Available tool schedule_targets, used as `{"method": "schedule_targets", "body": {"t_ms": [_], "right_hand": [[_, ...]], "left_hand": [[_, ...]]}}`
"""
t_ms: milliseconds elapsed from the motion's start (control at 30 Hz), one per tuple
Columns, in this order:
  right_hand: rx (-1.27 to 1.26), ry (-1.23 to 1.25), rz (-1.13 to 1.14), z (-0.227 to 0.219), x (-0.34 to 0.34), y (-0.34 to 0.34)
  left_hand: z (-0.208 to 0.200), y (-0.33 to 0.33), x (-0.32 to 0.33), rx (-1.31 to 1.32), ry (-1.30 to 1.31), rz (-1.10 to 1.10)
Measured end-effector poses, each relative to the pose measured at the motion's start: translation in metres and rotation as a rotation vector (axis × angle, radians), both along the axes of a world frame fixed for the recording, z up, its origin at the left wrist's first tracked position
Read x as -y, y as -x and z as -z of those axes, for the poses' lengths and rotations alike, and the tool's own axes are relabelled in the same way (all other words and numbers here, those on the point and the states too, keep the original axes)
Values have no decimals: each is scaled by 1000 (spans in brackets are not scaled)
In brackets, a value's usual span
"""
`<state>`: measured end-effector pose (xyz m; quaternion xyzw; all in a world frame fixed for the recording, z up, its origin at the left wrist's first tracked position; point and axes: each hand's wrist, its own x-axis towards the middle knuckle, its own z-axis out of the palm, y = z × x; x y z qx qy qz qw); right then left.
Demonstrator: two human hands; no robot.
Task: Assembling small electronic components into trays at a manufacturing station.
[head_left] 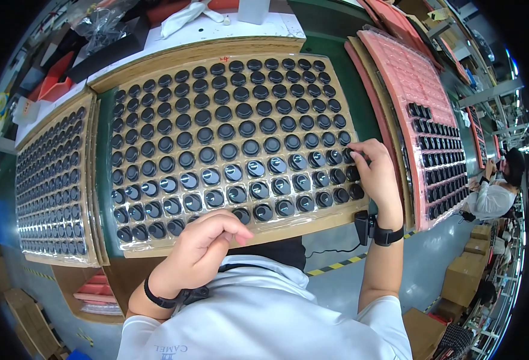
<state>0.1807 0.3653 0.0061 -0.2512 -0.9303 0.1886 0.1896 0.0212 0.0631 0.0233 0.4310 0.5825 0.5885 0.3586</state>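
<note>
Rows of round black caps (225, 130) with glossy or dull tops fill a clear plastic tray in front of me. The tray lies on a brown cardboard sheet (303, 222). At the tray's right edge, my right hand (377, 174) has thumb and forefinger closed around a black cap (348, 156) still in its row. My left hand (201, 249) hovers over the front edge, fingers curled in and pressed together. Whatever its fingers might hold is hidden. Several caps in the front row are covered by that hand.
Another cap-filled tray (51, 186) lies at the left on stacked cardboard. To the right, a pink tray (417, 90) holds black parts in its nearer half. A white glove (183, 21) lies on the back ledge. A co-worker (494, 195) sits far right.
</note>
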Motion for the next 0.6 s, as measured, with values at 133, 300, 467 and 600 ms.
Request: {"method": "schedule_targets", "body": {"t_ms": [133,300,467,600], "right_hand": [[48,112,40,-4,5,3],[84,34,13,-12,6,4],[-199,90,-119,-29,51,17],[-285,269,-588,-40,111,31]], "left_hand": [[3,1,2,0,1,14],[5,0,2,30,-3,2],[4,0,1,43,37,-42],[4,-3,-1,141,51,-62]]}}
